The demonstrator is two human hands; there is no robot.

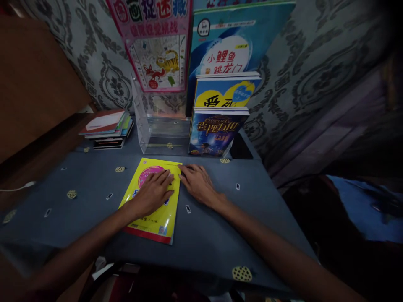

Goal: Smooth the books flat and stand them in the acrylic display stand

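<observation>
My left hand lies flat, fingers together, on thin yellow paperback book mid grey tabletop; right hand, fingers slightly spread, flat w/ tips at book's edge.

We see one view only — head camera, looking forward and down over near edge of table. Close range — far edge and patterned wall fill upper frame; our forearms enter from bottom corners.
</observation>
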